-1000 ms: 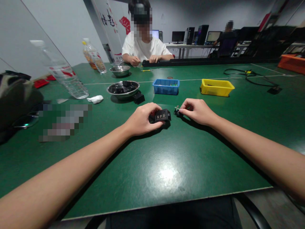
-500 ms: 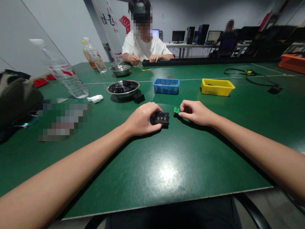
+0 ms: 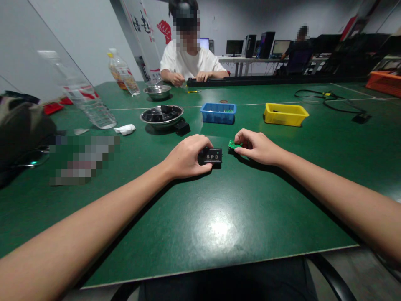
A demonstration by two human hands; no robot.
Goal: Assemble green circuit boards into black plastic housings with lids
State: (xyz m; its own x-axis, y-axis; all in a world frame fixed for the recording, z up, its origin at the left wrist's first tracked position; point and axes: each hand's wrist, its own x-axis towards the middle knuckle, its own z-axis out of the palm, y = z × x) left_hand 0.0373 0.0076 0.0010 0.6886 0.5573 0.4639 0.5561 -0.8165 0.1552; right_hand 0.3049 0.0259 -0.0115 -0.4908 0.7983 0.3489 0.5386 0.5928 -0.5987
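My left hand (image 3: 191, 156) is closed around a black plastic case (image 3: 213, 157) marked "SPD", its lettered face turned up toward me. Just to the right, a small green circuit board (image 3: 232, 145) is pinched between the thumb and fingers of my right hand (image 3: 255, 146). A narrow gap separates board and case. Part of the board is hidden by my fingers. Behind my left hand, a loose black case (image 3: 182, 127) lies beside a metal bowl (image 3: 148, 121) full of similar black pieces.
A blue bin (image 3: 217, 118) with small parts and a yellow bin (image 3: 285, 118) stand beyond my hands. Bottles (image 3: 90, 104) and a crumpled tissue (image 3: 125, 130) are at left. A co-worker (image 3: 193, 62) sits across the green table (image 3: 175, 234). A black cable (image 3: 338, 105) lies at right.
My right fingers have shifted slightly on the circuit board, and more of its green face shows. The case in my left hand has tilted a little.
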